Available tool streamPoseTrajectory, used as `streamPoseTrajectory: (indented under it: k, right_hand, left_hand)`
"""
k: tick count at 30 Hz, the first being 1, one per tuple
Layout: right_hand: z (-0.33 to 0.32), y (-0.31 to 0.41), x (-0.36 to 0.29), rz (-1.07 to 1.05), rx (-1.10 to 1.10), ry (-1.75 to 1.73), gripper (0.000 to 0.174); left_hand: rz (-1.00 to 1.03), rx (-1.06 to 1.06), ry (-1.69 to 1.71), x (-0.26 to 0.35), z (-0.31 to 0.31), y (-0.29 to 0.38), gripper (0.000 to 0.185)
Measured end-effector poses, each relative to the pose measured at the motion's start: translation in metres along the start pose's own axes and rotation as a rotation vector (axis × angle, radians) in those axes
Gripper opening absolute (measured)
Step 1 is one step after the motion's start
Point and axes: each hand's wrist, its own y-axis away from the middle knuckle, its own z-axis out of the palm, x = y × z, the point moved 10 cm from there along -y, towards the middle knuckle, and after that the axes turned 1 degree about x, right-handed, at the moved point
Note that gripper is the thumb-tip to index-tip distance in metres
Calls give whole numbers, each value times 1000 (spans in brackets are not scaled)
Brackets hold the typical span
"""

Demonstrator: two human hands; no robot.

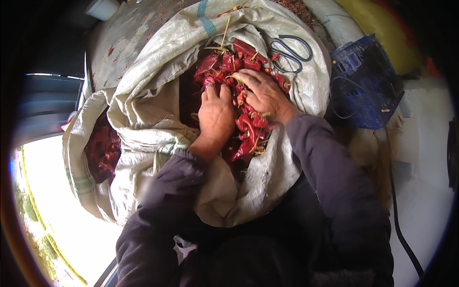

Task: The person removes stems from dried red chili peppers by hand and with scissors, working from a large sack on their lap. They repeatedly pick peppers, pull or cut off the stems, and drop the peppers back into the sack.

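Observation:
Dried red peppers (247, 131) with pale stems lie in a woven white sack (157, 53) with its rim rolled outward. My left hand (216, 113) rests among them with its fingers bent down; its fingertips are partly hidden, and I cannot tell whether they grip a pepper. To the right, my right hand (263, 91) lies over the peppers, thumb and fingers around a pepper with a pale stem. Black-handled scissors (292, 53) lie on the sack's rim, above and right of my right hand, their blades mostly hidden.
A second woven sack (77, 154) with dark red pieces (104, 150) stands at the left. A dirty blue plastic crate (364, 82) is at the right, with a black cable (396, 211) running down from it. A white bucket (103, 9) stands on the concrete floor (125, 46) at the upper left.

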Motion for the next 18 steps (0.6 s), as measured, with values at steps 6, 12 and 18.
streamPoseTrajectory:
  k: [6,12,18]
  right_hand:
    - [6,-19,4,70,-32,-139,53]
    - [-27,-18,-18,92,-14,-8,38]
    - [-61,-26,-38,370,155,-223,26]
  left_hand:
    - [22,-32,-107,-21,1,-16,28]
    - [152,-15,50,-52,-53,-27,61]
    - [-183,-5,640,-70,-93,-34,41]
